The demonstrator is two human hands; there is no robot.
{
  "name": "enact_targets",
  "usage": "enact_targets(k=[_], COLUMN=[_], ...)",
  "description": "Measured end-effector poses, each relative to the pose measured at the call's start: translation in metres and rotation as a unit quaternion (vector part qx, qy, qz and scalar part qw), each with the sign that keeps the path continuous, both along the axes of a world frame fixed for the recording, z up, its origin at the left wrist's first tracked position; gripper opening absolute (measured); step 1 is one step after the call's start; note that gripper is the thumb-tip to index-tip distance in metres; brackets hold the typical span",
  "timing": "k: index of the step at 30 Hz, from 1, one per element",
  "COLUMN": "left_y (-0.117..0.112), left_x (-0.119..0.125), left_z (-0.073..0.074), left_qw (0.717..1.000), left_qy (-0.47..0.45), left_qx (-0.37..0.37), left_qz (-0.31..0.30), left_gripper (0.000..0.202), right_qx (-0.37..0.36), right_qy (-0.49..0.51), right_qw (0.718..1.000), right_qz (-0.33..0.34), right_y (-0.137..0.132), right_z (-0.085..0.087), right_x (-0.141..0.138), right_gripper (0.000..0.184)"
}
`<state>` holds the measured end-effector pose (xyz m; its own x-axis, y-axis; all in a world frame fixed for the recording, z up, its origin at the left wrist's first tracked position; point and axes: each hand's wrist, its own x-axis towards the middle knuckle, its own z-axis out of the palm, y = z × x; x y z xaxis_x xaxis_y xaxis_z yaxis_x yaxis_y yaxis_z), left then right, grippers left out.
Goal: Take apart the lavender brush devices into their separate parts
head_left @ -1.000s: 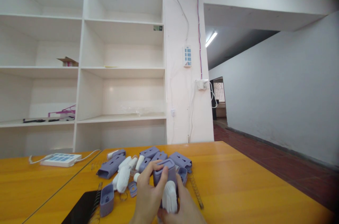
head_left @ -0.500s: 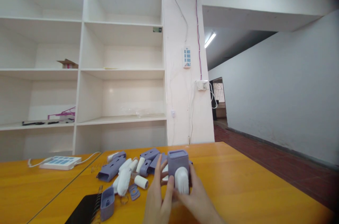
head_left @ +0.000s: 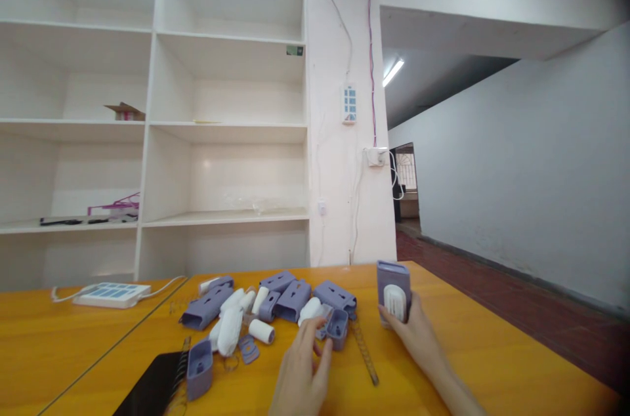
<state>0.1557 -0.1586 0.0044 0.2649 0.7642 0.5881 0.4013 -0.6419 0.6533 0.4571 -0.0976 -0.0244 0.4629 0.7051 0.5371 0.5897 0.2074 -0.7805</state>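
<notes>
My right hand (head_left: 416, 331) grips an upright purple plastic casing (head_left: 394, 275) with a white oval part (head_left: 395, 302) on its front, at the right side of the table. My left hand (head_left: 305, 367) holds nothing, its thumb and fingers apart. Its fingertips are close beside a small purple open cup (head_left: 337, 331); whether they touch it I cannot tell. A thin coil spring (head_left: 365, 353) lies between my hands. Behind the cup lies a slotted purple casing (head_left: 335, 296), with a white oval piece (head_left: 310, 310) next to it.
Several purple casings (head_left: 294, 300), white oval pieces (head_left: 230, 331) and a white cylinder (head_left: 261, 331) lie in a pile left of centre. Another purple cup (head_left: 199, 370) stands beside a black notebook (head_left: 150, 386). A white power strip (head_left: 112, 294) is at the far left.
My right hand has carried the purple casing to the right, away from my left hand. My left hand has let go of it. The cup and spring between them now show.
</notes>
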Motion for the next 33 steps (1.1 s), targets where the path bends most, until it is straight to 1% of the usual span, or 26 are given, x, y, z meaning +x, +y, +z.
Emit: enact_targets(k=[3, 6, 10, 16, 18, 23, 29, 33], left_y=[0.002, 0.008, 0.017, 0.025, 0.025, 0.028, 0.032, 0.031], left_x=[-0.002, -0.002, -0.001, -0.001, -0.001, -0.001, -0.002, -0.002], left_z=[-0.002, -0.011, -0.022, -0.028, -0.029, -0.031, -0.031, -0.029], left_qw=[1.0, 0.998, 0.997, 0.995, 0.996, 0.995, 0.994, 0.993], left_qy=[0.018, 0.043, 0.068, 0.081, 0.08, 0.084, 0.095, 0.098], left_qx=[-0.016, -0.015, -0.014, -0.026, -0.022, -0.027, -0.04, -0.042], left_qz=[0.017, 0.04, 0.046, 0.047, 0.045, 0.041, 0.04, 0.043], left_gripper=[0.032, 0.032, 0.033, 0.035, 0.036, 0.036, 0.038, 0.036], right_qx=[-0.011, -0.016, -0.026, -0.032, -0.034, -0.064, -0.131, -0.177], right_qy=[-0.007, -0.02, -0.04, -0.032, -0.022, -0.012, -0.023, -0.043], right_qw=[1.0, 0.999, 0.998, 0.994, 0.994, 0.995, 0.991, 0.982], right_qz=[0.019, 0.031, 0.051, 0.099, 0.102, 0.068, -0.014, -0.048], right_y=[0.008, 0.018, 0.031, 0.047, 0.05, 0.051, 0.046, 0.039], right_z=[-0.004, -0.007, -0.009, -0.008, -0.009, -0.007, 0.002, 0.009], right_x=[0.001, 0.008, 0.016, 0.023, 0.027, 0.038, 0.044, 0.043], right_gripper=[0.058, 0.051, 0.043, 0.043, 0.044, 0.051, 0.046, 0.046])
